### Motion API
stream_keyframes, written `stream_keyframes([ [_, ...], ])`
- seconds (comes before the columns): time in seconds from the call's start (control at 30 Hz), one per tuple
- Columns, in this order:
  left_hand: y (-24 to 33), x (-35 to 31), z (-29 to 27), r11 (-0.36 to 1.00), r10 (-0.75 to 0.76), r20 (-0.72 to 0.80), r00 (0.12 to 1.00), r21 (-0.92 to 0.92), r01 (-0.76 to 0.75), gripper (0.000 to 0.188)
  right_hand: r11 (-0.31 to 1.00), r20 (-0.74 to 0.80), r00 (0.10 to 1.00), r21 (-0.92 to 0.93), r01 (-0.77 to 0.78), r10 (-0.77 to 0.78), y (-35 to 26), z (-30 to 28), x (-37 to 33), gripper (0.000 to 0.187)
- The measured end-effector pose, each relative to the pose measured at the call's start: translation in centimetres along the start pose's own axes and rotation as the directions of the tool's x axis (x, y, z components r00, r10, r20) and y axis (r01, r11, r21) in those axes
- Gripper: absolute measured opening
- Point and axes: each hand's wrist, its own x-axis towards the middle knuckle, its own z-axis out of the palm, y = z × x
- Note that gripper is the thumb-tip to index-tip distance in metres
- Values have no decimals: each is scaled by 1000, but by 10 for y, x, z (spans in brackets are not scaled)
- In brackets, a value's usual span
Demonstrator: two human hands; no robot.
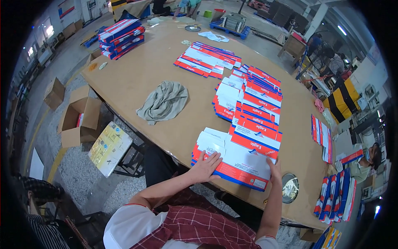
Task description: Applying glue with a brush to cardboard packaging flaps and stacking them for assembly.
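Note:
A flat printed carton blank (pixel 248 159) in red, white and blue lies before me at the near edge of the table. My left hand (pixel 206 167) rests flat on its white flap with the fingers spread. At the blank's right edge is my right hand (pixel 274 170), closed on that edge; part of its grip is hidden. Just beyond, a fanned row of similar blanks (pixel 261 103) overlaps away from me. A second fanned group (pixel 227 97) lies against its left side.
A crumpled grey-green cloth (pixel 163 101) lies left of the blanks. More blanks (pixel 207 60) spread farther back, and a tall stack (pixel 121 38) stands at the far left. A round metal dish (pixel 290 188) sits right of my right hand. An open cardboard box (pixel 82 118) stands beside the table.

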Motion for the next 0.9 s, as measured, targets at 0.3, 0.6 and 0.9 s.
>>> stream_keyframes([
  [0.3, -26, 3, -7, 987, 28, 8, 1000, -161, -27, 71, 938, 308, 925, 191, -289, 222, 7, -4, 7, 51],
  [0.6, -99, -3, -31, 327, -639, 43, 768, -889, 321, 70, 878, 235, 972, 465, -116, 4, 3, 15, -41, 50],
  [0.9, -71, -6, -58, -510, -237, 610, 756, -741, 438, 44, 851, 203, 969, 475, -223, 141, -14, -4, -90, 52],
])
